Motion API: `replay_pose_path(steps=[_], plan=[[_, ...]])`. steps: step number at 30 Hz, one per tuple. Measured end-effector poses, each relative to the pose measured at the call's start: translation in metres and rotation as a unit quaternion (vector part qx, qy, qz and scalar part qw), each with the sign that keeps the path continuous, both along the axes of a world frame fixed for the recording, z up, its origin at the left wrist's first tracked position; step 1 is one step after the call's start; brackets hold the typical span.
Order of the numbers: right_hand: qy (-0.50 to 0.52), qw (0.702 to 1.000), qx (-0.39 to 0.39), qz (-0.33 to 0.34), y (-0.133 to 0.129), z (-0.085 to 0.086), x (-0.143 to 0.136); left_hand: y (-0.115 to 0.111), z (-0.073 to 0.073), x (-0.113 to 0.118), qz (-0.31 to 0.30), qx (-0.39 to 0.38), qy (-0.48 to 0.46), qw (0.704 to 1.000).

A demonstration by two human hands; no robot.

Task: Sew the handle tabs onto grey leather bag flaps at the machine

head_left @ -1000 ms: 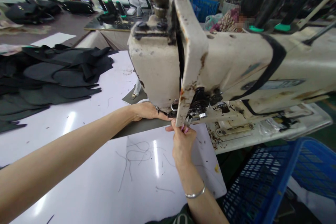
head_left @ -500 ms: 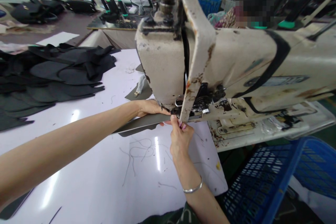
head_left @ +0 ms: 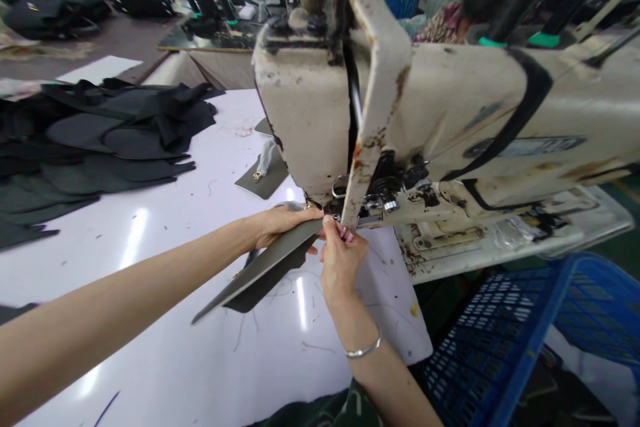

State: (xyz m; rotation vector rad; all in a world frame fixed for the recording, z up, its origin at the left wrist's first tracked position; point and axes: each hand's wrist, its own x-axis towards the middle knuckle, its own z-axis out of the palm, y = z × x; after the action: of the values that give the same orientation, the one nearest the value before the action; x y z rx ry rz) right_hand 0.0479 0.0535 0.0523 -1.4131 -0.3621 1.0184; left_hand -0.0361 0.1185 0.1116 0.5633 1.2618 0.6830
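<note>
A worn cream sewing machine [head_left: 305, 120] stands over the white tabletop. Close to its needle area, my left hand [head_left: 280, 223] grips a dark grey fabric panel [head_left: 270, 263] along its upper edge. The panel hangs toward me, and a second dark layer shows beneath it. My right hand [head_left: 343, 250] pinches the same panel's right end, beside the machine's slanted guard bar. The needle and presser foot are mostly hidden behind the machine head and my fingers. Behind my left hand lies another grey piece [head_left: 267, 177] with a pale strip and a small gold-coloured metal part.
A large heap of dark cut pieces [head_left: 115, 127] covers the left of the table. A blue plastic basket [head_left: 530, 347] stands at the lower right, below the machine bed. Loose threads lie on the tabletop [head_left: 200, 373]. Another person [head_left: 445, 23] is behind the machine.
The grey panel has swung round, its free end moving toward me and lower left. My left hand has turned with it; my right hand stays near the guard bar.
</note>
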Motion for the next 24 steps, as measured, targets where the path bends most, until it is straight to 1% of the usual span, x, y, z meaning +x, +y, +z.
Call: replay_pose_path(steps=[3, 6, 8, 9, 13, 15, 19, 24], plan=[[-0.023, 1.0, 0.003, -0.004, -0.002, -0.003, 0.001, -0.005, -0.009, -0.002, -0.046, -0.035, 0.001, 0.998], [-0.041, 0.999, 0.002, 0.005, -0.005, -0.004, 0.007, -0.019, -0.018, 0.001, -0.054, -0.063, 0.014, 0.996], [-0.04, 0.999, 0.0, 0.019, -0.008, -0.002, 0.013, -0.032, -0.023, 0.008, -0.03, -0.081, 0.016, 0.996], [-0.035, 0.999, 0.004, 0.027, -0.009, -0.001, 0.017, -0.038, -0.025, 0.012, -0.006, -0.084, 0.01, 0.996], [-0.028, 0.997, 0.043, 0.061, -0.01, 0.003, 0.034, -0.057, -0.03, 0.036, 0.118, -0.043, -0.03, 0.992], [-0.042, 0.995, 0.053, 0.071, -0.009, 0.005, 0.04, -0.061, -0.032, 0.045, 0.161, -0.023, -0.047, 0.986], [-0.042, 0.994, 0.06, 0.086, -0.008, 0.005, 0.046, -0.062, -0.031, 0.053, 0.194, -0.027, -0.076, 0.978], [-0.024, 0.994, 0.053, 0.093, -0.006, 0.005, 0.049, -0.063, -0.03, 0.056, 0.203, -0.022, -0.086, 0.975]])
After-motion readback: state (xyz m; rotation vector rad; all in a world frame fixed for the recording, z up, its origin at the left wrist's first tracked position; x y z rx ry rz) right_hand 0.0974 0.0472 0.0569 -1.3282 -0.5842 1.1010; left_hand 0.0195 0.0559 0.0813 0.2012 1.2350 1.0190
